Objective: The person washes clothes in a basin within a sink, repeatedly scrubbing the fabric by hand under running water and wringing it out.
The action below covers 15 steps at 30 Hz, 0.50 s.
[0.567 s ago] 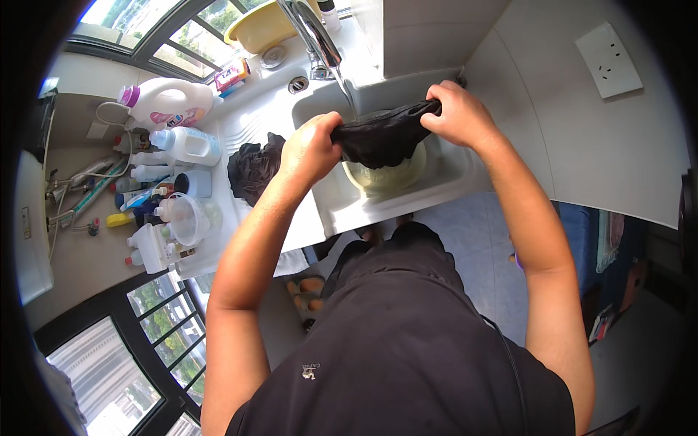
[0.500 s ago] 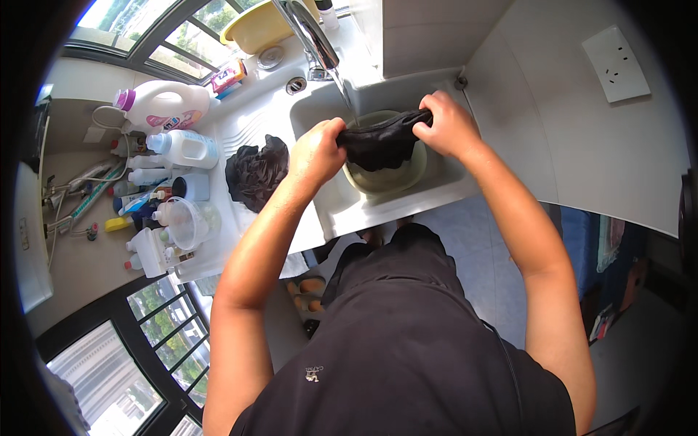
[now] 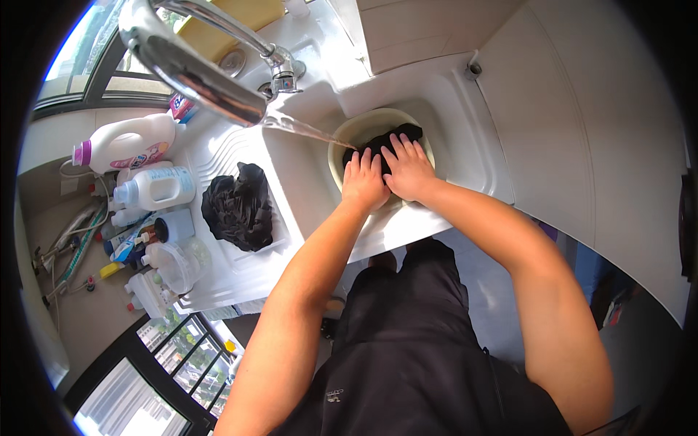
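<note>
Side by side, my left hand (image 3: 366, 183) and my right hand (image 3: 408, 171) press down on a black garment (image 3: 372, 145) bunched in a pale yellow-green basin (image 3: 361, 125). The fingers of both hands are stretched out flat, and neither grips the cloth. The basin sits inside a white sink (image 3: 469, 120). From the chrome faucet (image 3: 193, 83), water (image 3: 305, 131) runs into the basin near the fingertips of my left hand. Another crumpled, dark, wet-looking garment (image 3: 238, 211) lies on the ribbed drainboard to the left.
Along the left stand a white detergent jug with a purple cap (image 3: 134, 143), a white bottle with a blue cap (image 3: 163, 187) and several smaller bottles. A clear plastic tub (image 3: 178, 265) is nearer. A tiled wall (image 3: 560, 123) borders the sink's right side.
Both hands have lowered the black garment from above the basin into it and let go, laying their fingers flat on it. The view has shifted closer to the faucet.
</note>
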### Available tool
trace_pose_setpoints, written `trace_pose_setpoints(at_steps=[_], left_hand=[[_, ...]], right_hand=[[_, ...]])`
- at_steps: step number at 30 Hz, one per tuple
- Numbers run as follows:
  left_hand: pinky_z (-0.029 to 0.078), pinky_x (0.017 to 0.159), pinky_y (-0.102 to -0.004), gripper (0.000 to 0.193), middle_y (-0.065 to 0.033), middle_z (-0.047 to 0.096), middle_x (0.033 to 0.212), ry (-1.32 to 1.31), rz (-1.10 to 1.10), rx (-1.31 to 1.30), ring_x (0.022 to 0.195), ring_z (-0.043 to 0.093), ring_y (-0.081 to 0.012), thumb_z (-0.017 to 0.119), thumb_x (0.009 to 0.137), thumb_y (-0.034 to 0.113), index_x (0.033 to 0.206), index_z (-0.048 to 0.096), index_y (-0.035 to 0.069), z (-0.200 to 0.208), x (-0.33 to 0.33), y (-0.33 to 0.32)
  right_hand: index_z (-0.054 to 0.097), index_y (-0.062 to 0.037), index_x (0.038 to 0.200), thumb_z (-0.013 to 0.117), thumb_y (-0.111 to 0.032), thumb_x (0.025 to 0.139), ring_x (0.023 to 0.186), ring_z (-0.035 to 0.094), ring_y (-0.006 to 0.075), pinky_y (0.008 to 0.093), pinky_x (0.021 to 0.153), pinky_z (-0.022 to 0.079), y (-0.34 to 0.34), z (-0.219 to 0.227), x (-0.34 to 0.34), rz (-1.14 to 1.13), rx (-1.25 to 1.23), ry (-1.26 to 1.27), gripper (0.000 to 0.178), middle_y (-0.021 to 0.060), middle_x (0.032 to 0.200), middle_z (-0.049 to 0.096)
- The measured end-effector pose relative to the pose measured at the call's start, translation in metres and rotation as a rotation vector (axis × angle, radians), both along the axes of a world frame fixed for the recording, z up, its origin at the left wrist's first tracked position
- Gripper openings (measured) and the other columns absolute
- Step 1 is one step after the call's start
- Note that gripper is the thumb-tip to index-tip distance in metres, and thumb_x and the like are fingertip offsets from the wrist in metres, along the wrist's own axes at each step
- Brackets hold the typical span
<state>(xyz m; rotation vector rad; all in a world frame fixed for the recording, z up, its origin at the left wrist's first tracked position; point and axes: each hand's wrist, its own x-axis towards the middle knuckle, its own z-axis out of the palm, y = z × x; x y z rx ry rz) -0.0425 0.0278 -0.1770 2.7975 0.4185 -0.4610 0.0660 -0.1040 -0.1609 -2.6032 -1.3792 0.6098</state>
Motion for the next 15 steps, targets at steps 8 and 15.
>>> trace_pose_setpoints(at_steps=[8, 15], left_hand=[[0.003, 0.134, -0.0524, 0.085, -0.0178, 0.014, 0.179, 0.099, 0.025, 0.154, 0.166, 0.005, -0.0377, 0.044, 0.104, 0.047, 0.171, 0.017, 0.003, -0.090, 0.025, 0.013], [0.014, 0.131, -0.0542, 0.077, -0.0195, 0.033, 0.171, 0.400, -0.246, 0.184, 0.161, 0.021, -0.0392, 0.045, 0.104, 0.044, 0.169, 0.024, 0.007, -0.086, 0.039, 0.019]], right_hand=[[0.038, -0.0093, 0.166, 0.045, -0.039, 0.107, 0.166, 0.011, 0.0339, 0.0548, 0.133, 0.005, 0.038, -0.088, 0.018, 0.009, -0.056, 0.034, 0.066, 0.0174, 0.177, 0.021], [0.050, -0.0150, 0.159, 0.044, -0.042, 0.104, 0.161, 0.024, 0.0308, 0.0515, 0.132, 0.012, 0.034, -0.126, 0.025, -0.002, 0.140, 0.015, 0.062, 0.0112, 0.168, 0.041]])
